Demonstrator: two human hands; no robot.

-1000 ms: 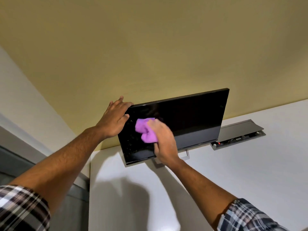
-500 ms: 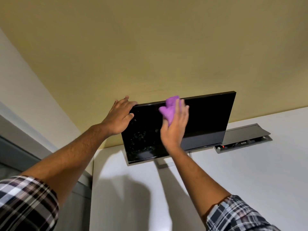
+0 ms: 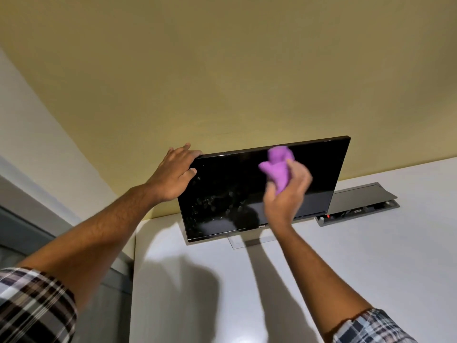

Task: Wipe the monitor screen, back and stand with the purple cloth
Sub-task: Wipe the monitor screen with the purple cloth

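head | left hand (image 3: 173,173) grip curls over monitor (image 3: 235,194) top-left corner | right hand (image 3: 288,194) clutches purple cloth (image 3: 278,167) on screen

Warm, dim light; arm shadows fall toward 6 o'clock on the surface (image 3: 346,256); right hand (image 3: 288,194) motion-blurred; edges bend.

Office: desk (image 3: 321,280) with cable box (image 3: 358,206)
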